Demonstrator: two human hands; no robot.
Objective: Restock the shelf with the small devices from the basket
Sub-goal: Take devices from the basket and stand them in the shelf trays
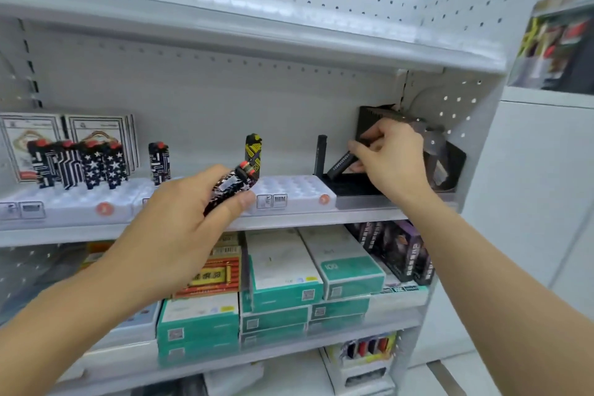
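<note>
Gripping a black-and-white patterned lighter (pixel 229 187) in my left hand (pixel 180 219), I pinch a slim black device (pixel 341 164), tilted over the black tray (pixel 353 188), with my right hand (pixel 390 161).

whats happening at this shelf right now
A person is restocking small devices on a shop shelf. The right hand grips a tilted black stick device over the black tray at the shelf's right end, where another black stick already stands upright. The left hand holds a black-and-white patterned device in front of the white slotted tray. The basket is not in view.
</note>
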